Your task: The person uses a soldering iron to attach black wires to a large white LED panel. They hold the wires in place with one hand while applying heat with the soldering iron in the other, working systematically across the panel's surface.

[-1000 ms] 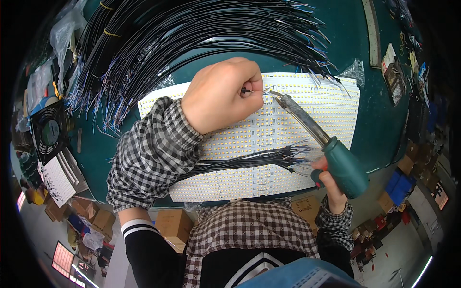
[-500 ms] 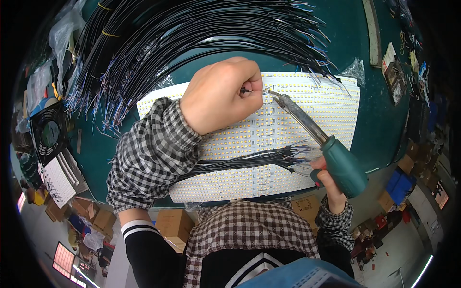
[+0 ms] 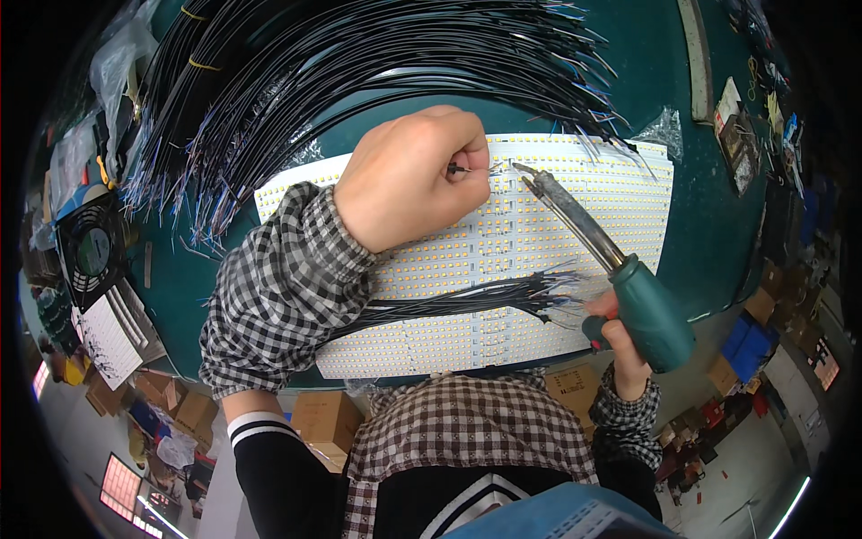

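Note:
My left hand (image 3: pixel 415 180) is closed in a pinch over the upper part of a white LED board (image 3: pixel 584 225), which carries rows of small yellow and white chips. Between its fingers shows a short piece of black cable (image 3: pixel 457 169) with thin wire ends toward the board; the rest is hidden by the hand. My right hand (image 3: pixel 626 349) grips a green soldering gun (image 3: pixel 654 314). Its metal tip points up and left, slightly apart from the wire ends. A small bundle of black cables (image 3: pixel 467 297) lies across the board's lower part, stripped ends toward the right.
A large fan of black cables (image 3: pixel 377 54) with coloured wire ends covers the far side of the green table (image 3: pixel 718 242). At the left stand a black fan (image 3: pixel 92 247) and some white sheets (image 3: pixel 117 334). A long bar (image 3: pixel 696 63) lies at the far right.
The soldering gun in my right hand has drawn back a little to the right, its tip moving away from the wire ends. My left hand has barely moved.

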Motion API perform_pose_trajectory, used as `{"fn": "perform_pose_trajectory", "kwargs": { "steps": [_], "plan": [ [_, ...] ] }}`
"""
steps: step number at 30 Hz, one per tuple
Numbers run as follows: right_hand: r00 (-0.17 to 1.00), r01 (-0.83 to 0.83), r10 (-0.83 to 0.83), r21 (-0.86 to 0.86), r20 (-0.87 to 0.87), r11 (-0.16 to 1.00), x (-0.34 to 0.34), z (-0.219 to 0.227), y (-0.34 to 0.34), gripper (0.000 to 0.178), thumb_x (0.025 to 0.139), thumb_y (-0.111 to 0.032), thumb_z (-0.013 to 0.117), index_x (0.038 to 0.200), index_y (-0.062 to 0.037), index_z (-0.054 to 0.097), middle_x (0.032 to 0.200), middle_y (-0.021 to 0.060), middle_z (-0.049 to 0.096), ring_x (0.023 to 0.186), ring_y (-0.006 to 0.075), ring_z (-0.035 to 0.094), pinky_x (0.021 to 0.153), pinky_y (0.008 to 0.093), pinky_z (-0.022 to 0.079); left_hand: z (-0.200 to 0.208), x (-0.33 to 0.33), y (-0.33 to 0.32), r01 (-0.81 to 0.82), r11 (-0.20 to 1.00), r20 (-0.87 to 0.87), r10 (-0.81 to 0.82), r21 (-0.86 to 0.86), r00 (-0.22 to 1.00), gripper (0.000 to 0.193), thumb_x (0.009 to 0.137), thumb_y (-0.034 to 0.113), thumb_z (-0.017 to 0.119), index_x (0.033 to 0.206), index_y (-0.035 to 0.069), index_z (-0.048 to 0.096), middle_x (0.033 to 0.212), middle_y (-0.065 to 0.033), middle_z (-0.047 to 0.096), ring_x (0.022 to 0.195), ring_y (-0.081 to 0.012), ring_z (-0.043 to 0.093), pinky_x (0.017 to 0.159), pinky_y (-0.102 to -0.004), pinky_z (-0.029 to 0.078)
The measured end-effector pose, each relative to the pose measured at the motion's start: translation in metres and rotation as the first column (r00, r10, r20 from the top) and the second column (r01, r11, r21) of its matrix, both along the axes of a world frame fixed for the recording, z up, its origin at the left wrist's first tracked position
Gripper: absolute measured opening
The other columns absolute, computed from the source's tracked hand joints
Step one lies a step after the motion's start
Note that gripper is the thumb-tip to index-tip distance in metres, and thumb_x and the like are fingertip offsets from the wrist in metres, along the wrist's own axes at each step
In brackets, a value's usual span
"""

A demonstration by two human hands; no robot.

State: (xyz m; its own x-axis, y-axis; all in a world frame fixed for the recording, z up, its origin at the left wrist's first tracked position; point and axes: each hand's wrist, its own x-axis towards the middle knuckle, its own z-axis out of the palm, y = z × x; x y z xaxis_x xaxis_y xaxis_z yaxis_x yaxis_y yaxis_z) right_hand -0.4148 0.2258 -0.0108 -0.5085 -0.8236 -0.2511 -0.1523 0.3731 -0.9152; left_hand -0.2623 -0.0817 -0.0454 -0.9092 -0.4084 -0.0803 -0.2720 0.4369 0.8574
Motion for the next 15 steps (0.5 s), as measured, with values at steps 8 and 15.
{"fn": "perform_pose_trajectory", "kwargs": {
  "steps": [8,15],
  "plan": [
    [0.997,0.039,-0.038,-0.019,0.067,0.999,0.003,0.0002,-0.0052,0.056,0.079,-0.008,0.087,0.126,0.0091,0.061,0.101,0.0144,0.076,0.09,0.0205,0.075,0.08,0.0315,0.059,0.001,-0.0003,0.0008,-0.011,1.0,0.0,0.011,0.005,1.0,0.008,0.081,0.004,0.071,0.085,0.001,0.065,0.079,-0.0054,0.061,0.069,-0.0132,0.058,0.061,-0.0281,0.048],
    [0.999,0.006,-0.006,-0.004,0.041,1.0,0.0022,-0.0039,-0.0007,0.059,0.078,-0.008,0.088,0.127,0.0102,0.061,0.1,0.0138,0.076,0.088,0.0185,0.075,0.081,0.0305,0.06,0.0004,-0.0004,0.001,-0.014,1.0,-0.014,0.014,-0.004,1.0,0.008,0.081,0.003,0.071,0.084,0.001,0.064,0.078,-0.0049,0.059,0.067,-0.0131,0.057,0.059,-0.0276,0.047]
  ]
}}
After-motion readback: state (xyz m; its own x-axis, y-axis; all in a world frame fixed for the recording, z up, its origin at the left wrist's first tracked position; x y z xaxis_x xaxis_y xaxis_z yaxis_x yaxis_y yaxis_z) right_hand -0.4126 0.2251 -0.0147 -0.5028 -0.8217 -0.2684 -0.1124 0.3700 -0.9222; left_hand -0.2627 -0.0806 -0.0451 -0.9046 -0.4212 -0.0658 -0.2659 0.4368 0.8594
